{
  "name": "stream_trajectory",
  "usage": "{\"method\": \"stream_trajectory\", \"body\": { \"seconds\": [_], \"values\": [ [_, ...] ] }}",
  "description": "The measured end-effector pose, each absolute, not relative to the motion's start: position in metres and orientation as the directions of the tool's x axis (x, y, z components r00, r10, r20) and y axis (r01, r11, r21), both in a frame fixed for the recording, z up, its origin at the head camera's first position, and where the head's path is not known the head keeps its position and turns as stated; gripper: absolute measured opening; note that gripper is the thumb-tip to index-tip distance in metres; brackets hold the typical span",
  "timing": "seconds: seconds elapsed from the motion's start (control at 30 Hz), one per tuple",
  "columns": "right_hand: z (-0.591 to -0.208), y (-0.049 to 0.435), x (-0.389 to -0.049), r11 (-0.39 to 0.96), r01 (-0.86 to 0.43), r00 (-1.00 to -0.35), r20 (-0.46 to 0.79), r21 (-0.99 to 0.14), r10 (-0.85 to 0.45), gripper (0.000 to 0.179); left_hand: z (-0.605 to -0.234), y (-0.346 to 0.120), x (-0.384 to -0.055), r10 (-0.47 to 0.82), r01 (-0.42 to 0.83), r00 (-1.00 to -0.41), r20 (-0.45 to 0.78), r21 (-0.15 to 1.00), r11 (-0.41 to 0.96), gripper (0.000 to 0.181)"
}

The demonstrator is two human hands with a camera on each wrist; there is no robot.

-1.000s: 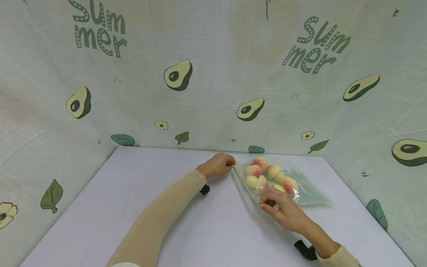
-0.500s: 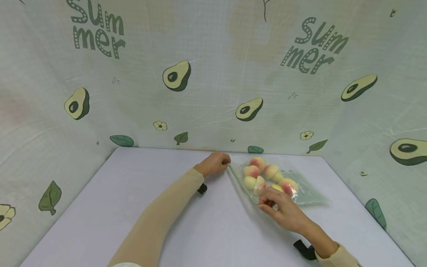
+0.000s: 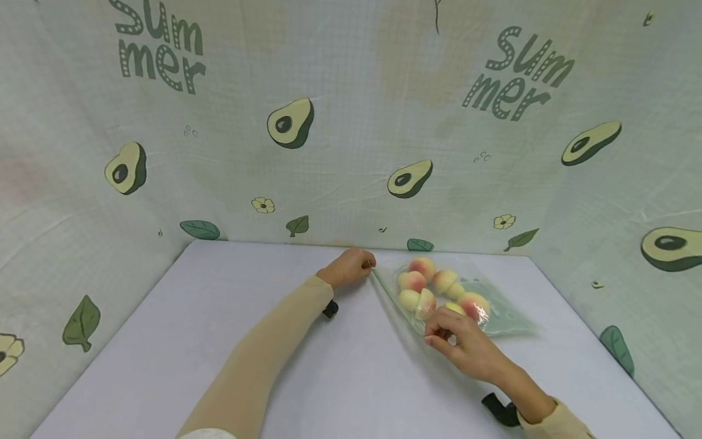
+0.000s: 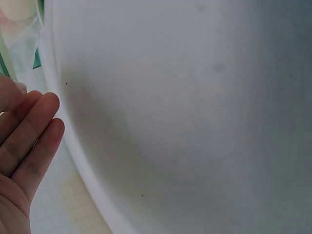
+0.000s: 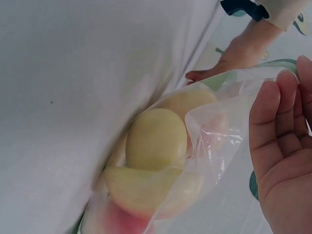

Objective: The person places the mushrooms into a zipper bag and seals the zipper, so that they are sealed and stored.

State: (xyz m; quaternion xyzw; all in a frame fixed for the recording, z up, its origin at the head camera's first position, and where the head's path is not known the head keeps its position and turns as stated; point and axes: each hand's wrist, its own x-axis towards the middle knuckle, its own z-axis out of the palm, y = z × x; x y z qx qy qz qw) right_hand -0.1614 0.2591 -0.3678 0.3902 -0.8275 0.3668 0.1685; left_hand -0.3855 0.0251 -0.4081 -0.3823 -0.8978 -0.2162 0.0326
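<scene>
On the right half of the table lies a clear plastic bag point(image 3: 507, 317) with a green strip along its mouth edge. Several yellow-and-pink peaches point(image 3: 422, 268) are inside it. My left hand point(image 3: 349, 267) pinches the far end of the green-edged mouth. At the near end, my right hand point(image 3: 466, 344) pinches the same edge between thumb and fingers, partly covering the peaches. The right wrist view shows the peaches point(image 5: 156, 139) through the film beside my right hand point(image 5: 287, 141). In the left wrist view, the thumb and fingers of my left hand point(image 4: 29, 141) meet near the bag.
A white cloth covers the table point(image 3: 164, 353). Behind and beside it hangs a pale curtain point(image 3: 351, 183) printed with avocados, leaves and lettering. Black wrist mounts point(image 3: 501, 410) sit by both sleeves.
My left hand has moved slightly left, drawing the far end of the bag's edge with it. My right hand stays almost still, holding the near end.
</scene>
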Motion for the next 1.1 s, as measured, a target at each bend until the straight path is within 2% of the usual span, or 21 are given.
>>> {"method": "stream_trajectory", "body": {
  "seconds": [0.47, 0.8, 1.1],
  "values": [
    [-0.3666, 0.2596, -0.1614, 0.415, -0.77, -0.638, 0.559, -0.485, -0.53, 0.029, -0.4109, 0.0219, -0.3903, 0.662, 0.699, -0.712, 0.234, 0.32, 0.639, 0.014],
    [-0.366, 0.2588, -0.1594, 0.416, -0.754, -0.655, 0.54, -0.508, -0.529, 0.029, -0.4156, 0.019, -0.3955, 0.662, 0.705, -0.706, 0.25, 0.338, 0.624, 0.014],
    [-0.3668, 0.26, -0.1597, 0.409, -0.763, -0.645, 0.546, -0.5, -0.536, 0.029, -0.4143, 0.0199, -0.3946, 0.657, 0.694, -0.716, 0.236, 0.346, 0.631, 0.014]
  ]
}}
